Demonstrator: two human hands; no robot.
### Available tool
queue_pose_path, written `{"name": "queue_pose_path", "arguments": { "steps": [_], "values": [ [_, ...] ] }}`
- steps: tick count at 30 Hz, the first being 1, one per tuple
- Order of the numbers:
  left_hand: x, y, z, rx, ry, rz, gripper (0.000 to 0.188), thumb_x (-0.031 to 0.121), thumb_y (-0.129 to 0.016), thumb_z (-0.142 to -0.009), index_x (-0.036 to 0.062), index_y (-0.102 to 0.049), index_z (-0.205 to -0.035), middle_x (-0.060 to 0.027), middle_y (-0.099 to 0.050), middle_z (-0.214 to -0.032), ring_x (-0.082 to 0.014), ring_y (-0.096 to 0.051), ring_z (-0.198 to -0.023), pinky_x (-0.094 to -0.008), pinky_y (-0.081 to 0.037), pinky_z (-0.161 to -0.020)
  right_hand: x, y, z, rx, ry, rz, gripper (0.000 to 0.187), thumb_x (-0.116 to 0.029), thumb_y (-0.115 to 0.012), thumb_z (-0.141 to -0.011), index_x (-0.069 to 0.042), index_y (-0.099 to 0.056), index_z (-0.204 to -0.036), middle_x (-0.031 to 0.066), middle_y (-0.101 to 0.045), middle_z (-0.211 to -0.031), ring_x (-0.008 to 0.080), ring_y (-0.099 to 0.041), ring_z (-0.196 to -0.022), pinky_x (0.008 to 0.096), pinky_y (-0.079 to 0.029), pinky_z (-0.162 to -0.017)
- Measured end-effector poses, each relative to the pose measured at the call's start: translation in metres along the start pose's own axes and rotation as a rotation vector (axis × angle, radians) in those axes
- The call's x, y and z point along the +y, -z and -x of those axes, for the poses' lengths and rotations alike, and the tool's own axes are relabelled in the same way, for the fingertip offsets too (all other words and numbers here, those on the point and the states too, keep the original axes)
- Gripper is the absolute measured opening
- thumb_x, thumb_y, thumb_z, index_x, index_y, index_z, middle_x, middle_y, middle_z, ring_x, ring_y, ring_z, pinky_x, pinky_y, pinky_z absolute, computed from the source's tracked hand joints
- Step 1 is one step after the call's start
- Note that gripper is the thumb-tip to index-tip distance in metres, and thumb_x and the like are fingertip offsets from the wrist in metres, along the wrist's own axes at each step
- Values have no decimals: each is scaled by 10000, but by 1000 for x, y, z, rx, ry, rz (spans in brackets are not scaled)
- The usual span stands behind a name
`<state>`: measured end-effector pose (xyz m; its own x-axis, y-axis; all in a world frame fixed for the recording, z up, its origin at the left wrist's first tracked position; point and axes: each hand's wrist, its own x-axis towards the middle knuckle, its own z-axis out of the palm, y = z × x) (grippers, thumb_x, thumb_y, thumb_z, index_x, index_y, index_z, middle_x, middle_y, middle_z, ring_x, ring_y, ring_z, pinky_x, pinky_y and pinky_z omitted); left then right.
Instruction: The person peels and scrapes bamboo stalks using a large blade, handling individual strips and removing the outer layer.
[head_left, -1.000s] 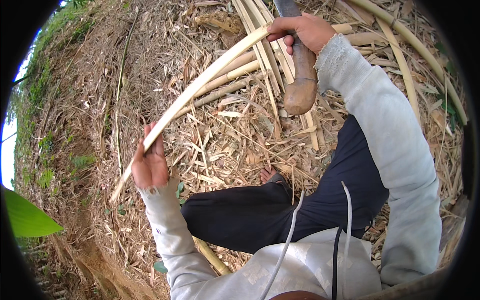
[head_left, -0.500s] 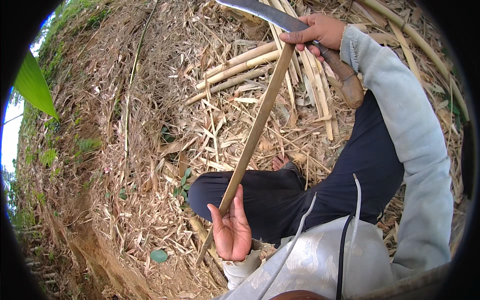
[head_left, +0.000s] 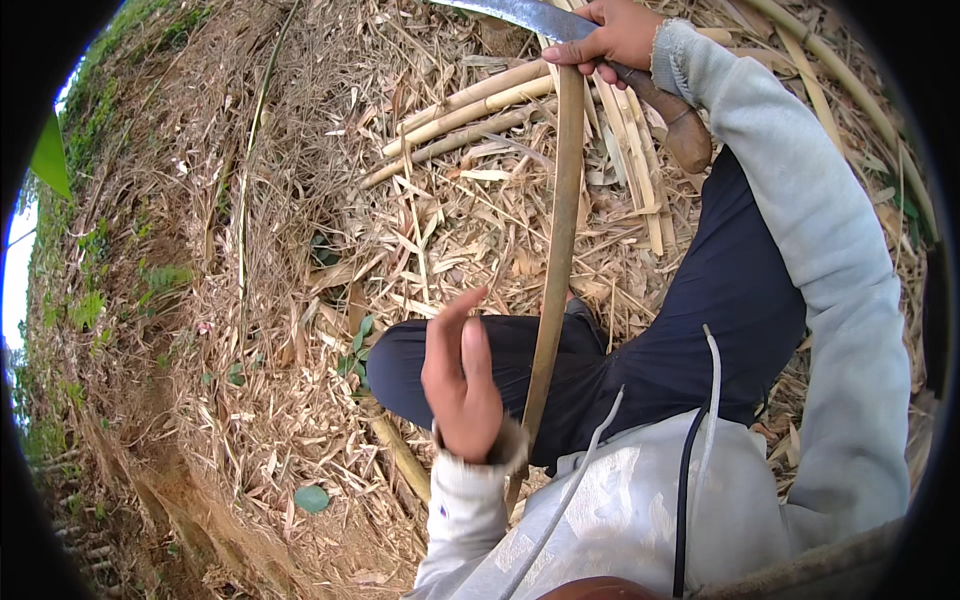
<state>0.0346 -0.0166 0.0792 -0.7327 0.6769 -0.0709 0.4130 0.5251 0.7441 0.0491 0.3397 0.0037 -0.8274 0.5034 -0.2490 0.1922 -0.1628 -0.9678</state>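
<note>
My right hand (head_left: 618, 38), up at the top, grips a machete (head_left: 684, 132) where its brown wooden handle meets the curved steel blade. Pinched under the thumb of the same hand is the upper end of a long, flat bamboo strip (head_left: 562, 230). The strip hangs down across my dark trousers, and its lower end passes behind my left wrist. My left hand (head_left: 464, 388) is raised over my knee, fingers apart and holding nothing, just left of the strip.
Cut bamboo poles (head_left: 470, 118) lie on the ground ahead. Split pale strips (head_left: 640, 170) rest beside them, under the machete. Shavings and dry leaves (head_left: 290, 430) cover the ground, with an earth bank (head_left: 150, 480) at the left. A long thin stem (head_left: 250, 170) stretches along the left.
My left hand has come off the strip and turned over, higher up. The strip's lower end has swung right, toward my body. My right hand with the machete has shifted slightly up and left.
</note>
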Motion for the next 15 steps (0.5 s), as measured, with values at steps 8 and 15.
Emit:
{"name": "queue_pose_path", "arguments": {
  "steps": [8, 15],
  "values": [
    [-27, -57, -97, -688, 425, 1043, 512, 533, -309, -1011, 46, -465, -979, -18, -441, -640, -110, -417, -433, -247, -392, -429, -10, -37, 18, -59, 268, 50, 287, -288, -712, -878, -12, -641, -915, -10, -559, -604, 39, -471, -393, 201, -393, -377],
    [-31, -36, -93, -475, 382, 1291, 453, 521, -324, -1006, 95, -418, -884, 12, -380, -637, -55, -312, -400, -202, -291, -385, 3, -56, 64, -31, 869, 821, 519, -47, -618, -877, -151, -514, -1375, 107, -554, -805, 260, -561, -637, 358, -461, -585]
  ]
}}
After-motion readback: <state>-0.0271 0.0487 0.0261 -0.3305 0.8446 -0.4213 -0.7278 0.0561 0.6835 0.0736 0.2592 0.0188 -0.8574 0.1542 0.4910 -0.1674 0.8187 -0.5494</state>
